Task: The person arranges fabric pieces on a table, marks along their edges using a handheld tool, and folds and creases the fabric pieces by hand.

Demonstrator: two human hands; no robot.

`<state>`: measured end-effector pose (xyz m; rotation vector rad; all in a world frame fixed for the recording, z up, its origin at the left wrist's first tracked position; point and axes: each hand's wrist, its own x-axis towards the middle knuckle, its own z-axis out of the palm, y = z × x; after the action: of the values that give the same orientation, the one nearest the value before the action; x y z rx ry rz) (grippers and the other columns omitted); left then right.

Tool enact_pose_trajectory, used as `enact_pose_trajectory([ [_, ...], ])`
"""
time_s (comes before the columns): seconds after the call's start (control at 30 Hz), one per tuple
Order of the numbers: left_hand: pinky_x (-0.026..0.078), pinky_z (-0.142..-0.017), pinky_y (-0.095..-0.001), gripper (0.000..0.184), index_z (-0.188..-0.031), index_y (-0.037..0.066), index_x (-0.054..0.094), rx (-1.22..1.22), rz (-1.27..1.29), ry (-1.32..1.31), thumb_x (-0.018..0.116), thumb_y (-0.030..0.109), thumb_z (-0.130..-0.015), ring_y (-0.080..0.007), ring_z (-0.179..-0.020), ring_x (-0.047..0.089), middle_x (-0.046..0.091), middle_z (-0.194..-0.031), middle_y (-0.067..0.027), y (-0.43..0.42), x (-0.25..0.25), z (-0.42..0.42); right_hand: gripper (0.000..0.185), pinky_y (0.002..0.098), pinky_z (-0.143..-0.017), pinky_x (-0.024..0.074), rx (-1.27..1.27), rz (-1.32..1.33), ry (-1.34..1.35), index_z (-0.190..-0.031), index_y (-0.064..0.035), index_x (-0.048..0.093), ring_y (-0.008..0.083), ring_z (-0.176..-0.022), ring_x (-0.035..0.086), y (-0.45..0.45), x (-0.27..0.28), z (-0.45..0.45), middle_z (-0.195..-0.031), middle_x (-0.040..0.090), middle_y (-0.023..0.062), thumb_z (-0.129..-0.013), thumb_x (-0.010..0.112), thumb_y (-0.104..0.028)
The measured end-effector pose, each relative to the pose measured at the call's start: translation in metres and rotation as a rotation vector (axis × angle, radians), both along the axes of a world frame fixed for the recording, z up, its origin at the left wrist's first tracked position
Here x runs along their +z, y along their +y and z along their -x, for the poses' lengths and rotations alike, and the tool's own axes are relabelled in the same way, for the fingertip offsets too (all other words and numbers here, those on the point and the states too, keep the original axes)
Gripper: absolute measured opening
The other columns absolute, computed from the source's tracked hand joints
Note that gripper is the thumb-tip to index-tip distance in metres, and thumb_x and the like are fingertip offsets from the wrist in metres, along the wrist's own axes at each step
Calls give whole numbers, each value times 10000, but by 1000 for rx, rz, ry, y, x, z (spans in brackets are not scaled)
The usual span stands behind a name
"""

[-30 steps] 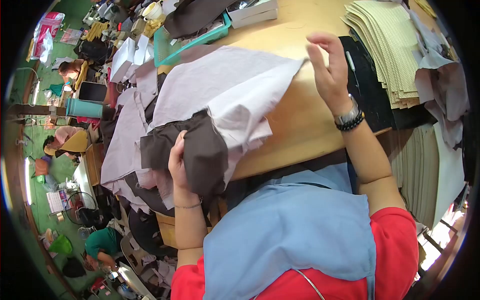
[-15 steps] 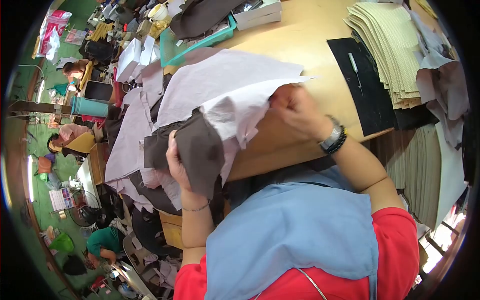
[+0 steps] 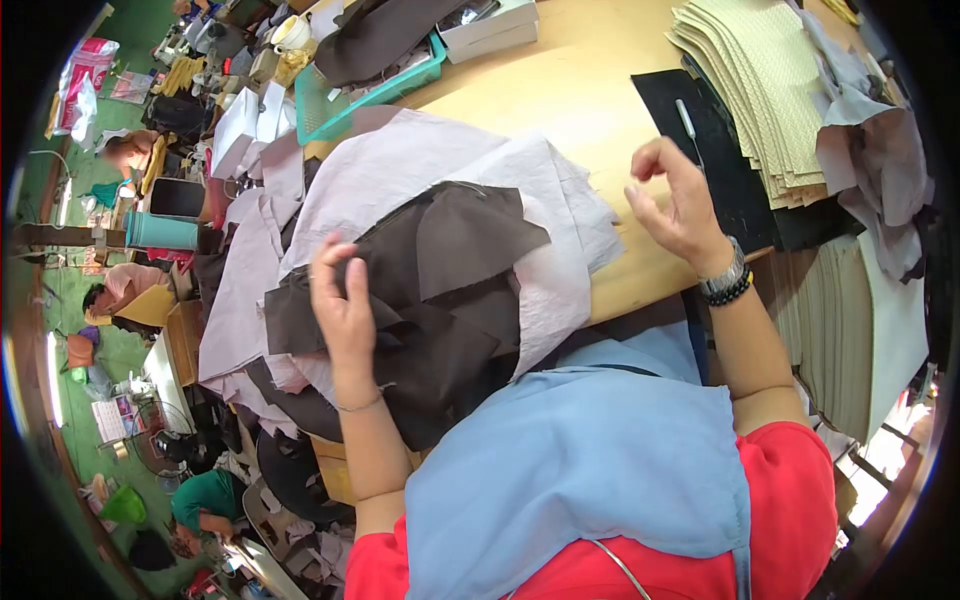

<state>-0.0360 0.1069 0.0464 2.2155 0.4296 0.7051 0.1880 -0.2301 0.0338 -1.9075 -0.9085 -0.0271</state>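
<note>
Dark brown fabric (image 3: 440, 260) lies spread over pale lilac-white fabric (image 3: 370, 165) on the wooden table (image 3: 560, 85). My left hand (image 3: 345, 300) is over the left part of the dark fabric, thumb and fingers apart, gripping nothing. To the right of the cloth my right hand (image 3: 675, 205) is raised above the table with its fingers curled and parted from the thumb, holding nothing. Between the hands, the pale fabric's frayed right edge reaches toward my right hand.
A teal basket (image 3: 370, 95) and a white box (image 3: 490, 30) stand at the back. On the right are a black cloth (image 3: 720, 150) bearing a white-handled tool (image 3: 686, 120) and stacked yellowish sheets (image 3: 750, 90). Co-workers sit on the far left.
The dark fabric has opened out to the right, and the pale fabric's edge has dropped flatter. My left hand has let go of the dark cloth; my right hand has released the pale cloth and moved right.
</note>
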Motion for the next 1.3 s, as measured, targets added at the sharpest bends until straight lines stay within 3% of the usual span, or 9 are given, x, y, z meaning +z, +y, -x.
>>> enact_pose_trajectory([
  [0.1, 313, -1117, -506, 442, -1289, 44, 564, 315, -519, 243, 609, 331, -956, -394, -1342, 426, 480, -1424, -236, 51, -5, 15, 245, 362, -766, 479, -53, 226, -35, -877, -50, 621, 268, -857, 619, -2, -6, 19, -903, 636, 83, -818, 719, -266],
  [0.2, 233, -1093, -683, 709, -1452, 120, 440, 625, -610, 666, 581, 559, -914, -372, -1431, 329, 395, -1515, -201, 74, -7, 26, 385, 373, -796, 434, -46, 421, -186, -928, -92, 639, 248, -906, 613, 0, -12, 32, -904, 630, 66, -796, 749, -436],
  [0.47, 124, -1100, -736, 735, -1359, 201, 584, 377, -594, 698, 696, 637, -779, -316, -1464, 280, 405, -1527, -127, 58, -9, 28, 731, 451, -940, 379, 209, 223, -229, -1184, -124, 602, 289, -1016, 576, 23, 8, 78, -1084, 606, 86, -675, 781, -617],
  [0.6, 118, -1102, -738, 508, -1217, 186, 664, 308, -652, 668, 725, 502, -823, -284, -1424, 362, 533, -1420, -49, 55, -24, 30, 909, 518, -1083, 303, 448, 217, -266, -1359, -193, 534, 309, -1216, 503, 44, 2, 108, -1278, 542, 101, -624, 784, -667],
  [0.73, 140, -1112, -715, 332, -1113, 143, 672, 309, -635, 569, 675, 400, -902, -239, -1336, 485, 644, -1257, 4, 69, -42, 41, 895, 606, -1152, 209, 559, 183, -279, -1429, -258, 471, 290, -1350, 415, 40, 0, 92, -1401, 470, 103, -649, 839, -496],
  [0.87, 191, -1113, -687, 277, -1006, 96, 644, 331, -637, 422, 581, 365, -975, -242, -1108, 618, 689, -1055, -30, 65, -43, 41, 792, 662, -1111, 246, 557, 418, -363, -1435, -283, 470, 254, -1356, 438, 21, -10, 78, -1505, 422, 52, -715, 803, -299],
  [1.0, 276, -1094, -623, 291, -969, 76, 625, 310, -610, 399, 537, 351, -1001, -299, -911, 639, 676, -926, -96, 55, -38, 44, 608, 674, -1080, 299, 426, 368, -430, -1458, -245, 453, 264, -1285, 519, 29, -23, 102, -1346, 566, 99, -873, 539, -104],
  [1.1, 342, -1052, -550, 283, -970, 56, 638, 316, -642, 335, 546, 321, -1000, -321, -862, 637, 676, -895, -127, 48, -18, 53, 584, 683, -1076, 295, 519, 370, -369, -1433, -210, 483, 236, -1272, 532, 30, -29, 107, -1237, 632, 65, -863, 553, -102],
  [1.3, 417, -854, -460, 242, -973, 53, 672, 508, -1046, 144, 604, 285, -977, -313, -805, 621, 672, -865, -128, 72, 59, 87, 415, 420, -943, 507, 541, 0, -18, -1096, -115, 677, 246, -989, 683, 43, -22, 86, -1031, 704, 68, -696, 739, -23],
])
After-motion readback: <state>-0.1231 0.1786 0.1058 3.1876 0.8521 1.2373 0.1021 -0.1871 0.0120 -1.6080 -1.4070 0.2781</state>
